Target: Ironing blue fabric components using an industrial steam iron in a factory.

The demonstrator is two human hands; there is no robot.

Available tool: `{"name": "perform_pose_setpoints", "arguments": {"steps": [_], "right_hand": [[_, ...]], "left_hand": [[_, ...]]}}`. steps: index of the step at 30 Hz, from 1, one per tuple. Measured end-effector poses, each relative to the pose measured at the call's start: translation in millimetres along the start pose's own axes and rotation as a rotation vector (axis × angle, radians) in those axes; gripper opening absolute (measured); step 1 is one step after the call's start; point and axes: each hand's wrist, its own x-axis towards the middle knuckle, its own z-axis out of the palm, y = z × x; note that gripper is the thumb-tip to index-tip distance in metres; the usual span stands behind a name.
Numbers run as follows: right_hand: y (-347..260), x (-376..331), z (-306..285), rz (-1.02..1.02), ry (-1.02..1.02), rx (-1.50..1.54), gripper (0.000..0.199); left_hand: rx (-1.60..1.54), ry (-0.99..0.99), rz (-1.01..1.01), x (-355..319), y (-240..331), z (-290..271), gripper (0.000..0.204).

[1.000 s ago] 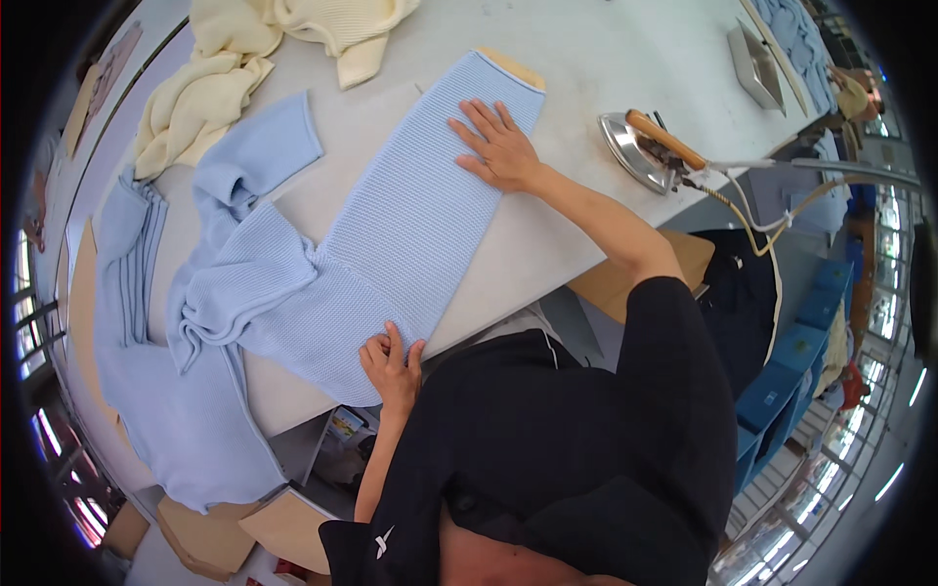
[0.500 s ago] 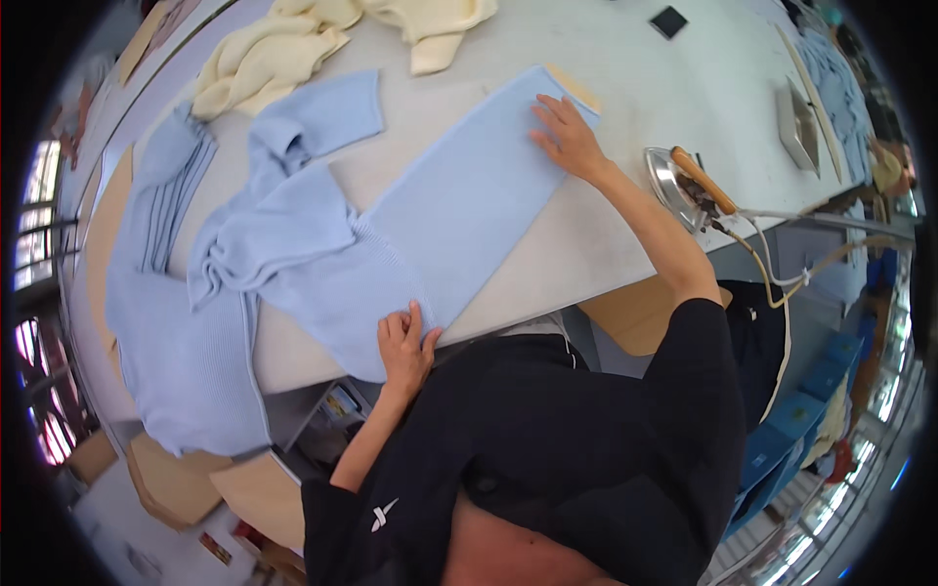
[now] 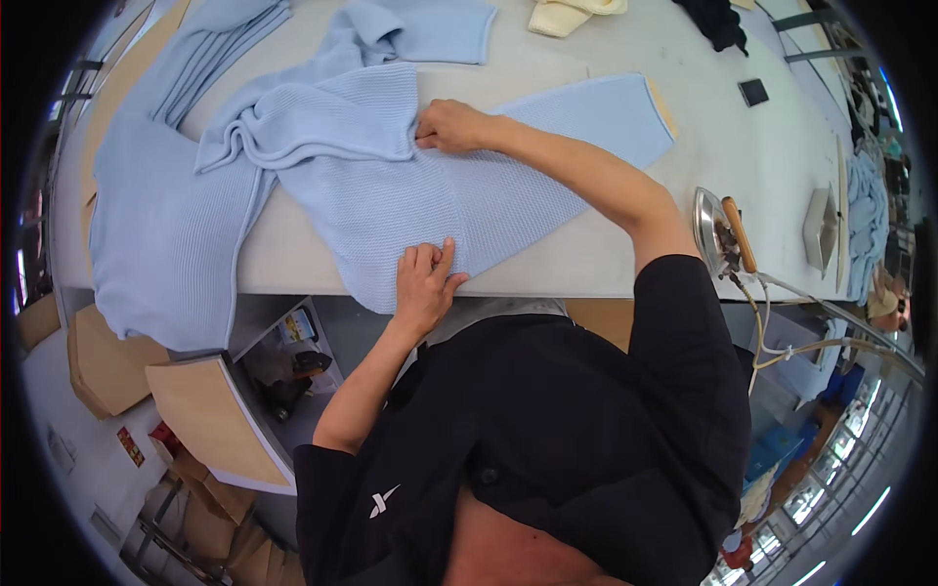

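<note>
A light-blue knitted garment lies across the table, its long sleeve-like part reaching to the right. At that far end a strip of tan board shows at the edge. My left hand rests on the knit near the table's front edge, thumb and fingers apart. Farther up, my right hand has its fingers curled down and pinching the knit beside a bunched fold; the fingertips are partly hidden. A second light-blue knitted piece lies to the left, hanging over the front edge.
An iron with a wooden handle stands at the right, its hose and cord trailing off the table. Beyond it is a metal tray. Cream knitwear, a black cloth and a small black square lie at the back.
My right hand has moved from the sleeve's far right end leftward to the fold, its fingers now curled. My left hand stays near the front edge. The view has shifted.
</note>
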Motion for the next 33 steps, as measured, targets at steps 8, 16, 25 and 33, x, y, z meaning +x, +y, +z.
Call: {"name": "perform_pose_setpoints", "arguments": {"steps": [8,16,25,33], "right_hand": [[-0.9,-93.4,32.2,-0.076,0.547,-0.332,0.046],[58.0,-234.4,-35.7,0.169,0.757,-0.279,0.038],[66.8,-587.8,-6.1,1.070,0.625,-0.599,0.026],[61.5,-536.5,-53.5,1.207,0.485,-0.381,0.038]], "left_hand": [[0.016,0.013,0.001,-3.5,-5.1,1.5,0.056],[0.053,0.022,0.009,0.5,-3.8,-2.3,0.056],[0.048,-0.006,0.048,-1.0,0.9,-7.5,0.058],[-0.383,-0.200,-0.261,135.2,6.8,-23.7,0.022]]}}
